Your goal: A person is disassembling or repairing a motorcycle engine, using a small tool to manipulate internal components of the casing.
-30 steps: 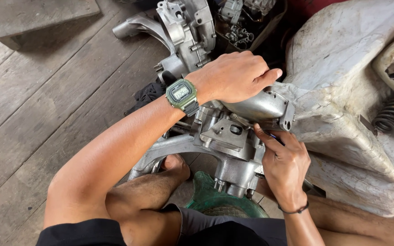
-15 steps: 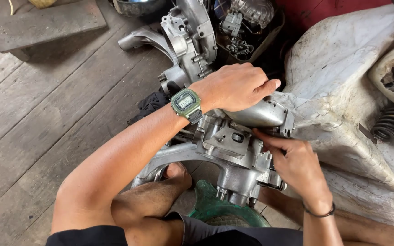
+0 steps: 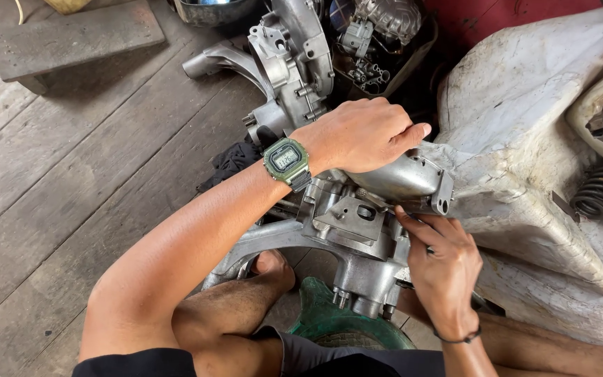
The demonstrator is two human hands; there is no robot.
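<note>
A bare aluminium engine case (image 3: 357,230) lies in front of me over my legs. My left hand (image 3: 361,132), with a green digital watch (image 3: 287,160) on the wrist, rests palm down on the case's rounded upper part (image 3: 403,178) and holds it steady. My right hand (image 3: 441,262) is at the case's right side, fingertips pinched at a small part on it; what they pinch is too small to tell. A swingarm-like cast arm (image 3: 259,241) of the case reaches left past my foot.
A second engine case (image 3: 294,59) stands further back with a box of metal parts (image 3: 378,42) beside it. A dirty white sack (image 3: 532,160) lies at the right, coil springs (image 3: 601,188) beyond it. A green tyre-like ring (image 3: 329,321) is below. Worn wooden floorboards (image 3: 71,174) and a wooden block (image 3: 71,42) are at left.
The view has shifted slightly. My right hand has moved up along the case's right side toward the rounded part. My left hand stays on top.
</note>
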